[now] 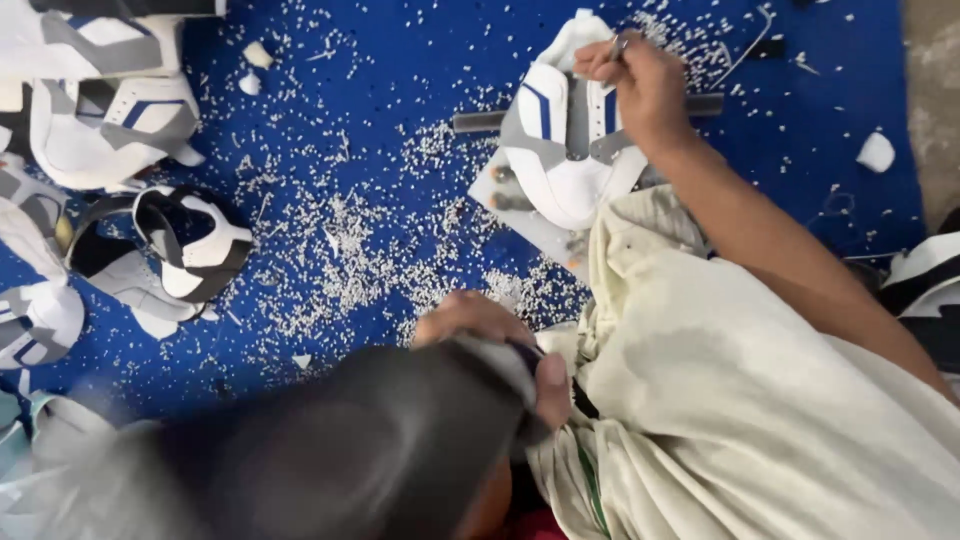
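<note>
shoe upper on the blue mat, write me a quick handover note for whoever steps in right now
Right hand: pinches a thin metal tool at the top edge of the white shoe upper with grey and blue panels.
Left hand: near the body, gripping a blurred dark object; what it is cannot be told.
Where things are: the upper lies on a pale board over a grey metal bar, on the blue mat strewn with small white scraps. More white and grey uppers are piled at the left.
Done: plenty trimmed, judging by the scraps.
Left: this upper is in work; whether the piled ones are finished is unclear.
</note>
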